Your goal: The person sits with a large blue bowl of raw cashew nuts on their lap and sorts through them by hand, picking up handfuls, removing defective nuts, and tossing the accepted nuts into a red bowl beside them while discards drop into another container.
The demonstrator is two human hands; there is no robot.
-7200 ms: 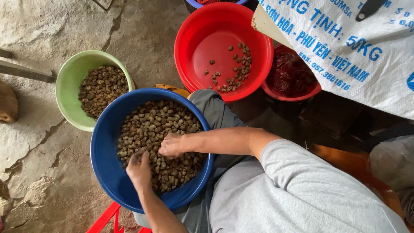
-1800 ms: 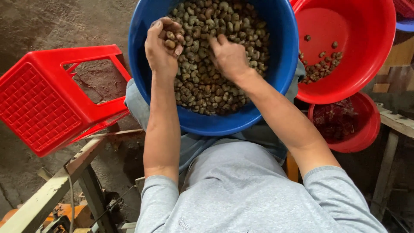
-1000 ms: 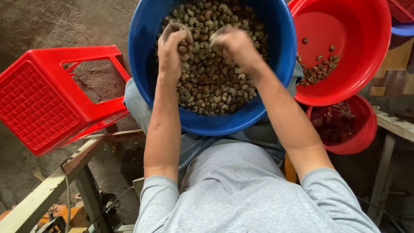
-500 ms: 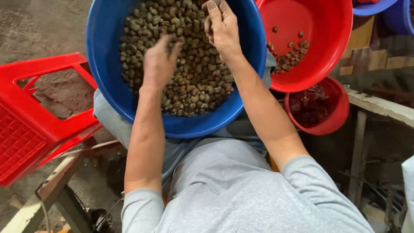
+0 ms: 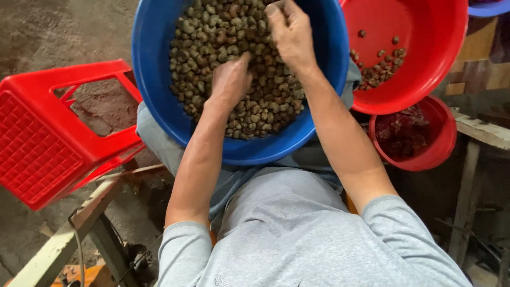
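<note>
Resting on the person's lap, the blue basin (image 5: 159, 90) sits close under both arms, a position that keeps its load of raw cashew nuts (image 5: 212, 37) within easy reach of either hand. Nearest the body, the left hand (image 5: 229, 79) lies palm-down on the heap toward the basin's middle, its fingers curled into the nuts; whether it has closed on any of them cannot be told, since the fingertips are buried. Farther in, toward the basin's far side, the right hand (image 5: 289, 32) is also pressed onto the heap with fingers bent and the thumb lifted, and its grasp is likewise hidden by its own back. The nuts fill the basin nearly from wall to wall, brown and grey-green, kidney-shaped.

Left of the basin a red plastic stool (image 5: 53, 138) lies tipped on its side on the concrete floor (image 5: 64, 26), with a pale wooden beam (image 5: 69, 234) slanting below it. Right of the basin, touching its rim, a red basin (image 5: 425, 69) holds only a small scatter of nuts along its near wall. Below that, a smaller red bowl (image 5: 441, 143) holds dark reddish material, too dim to identify.
</note>
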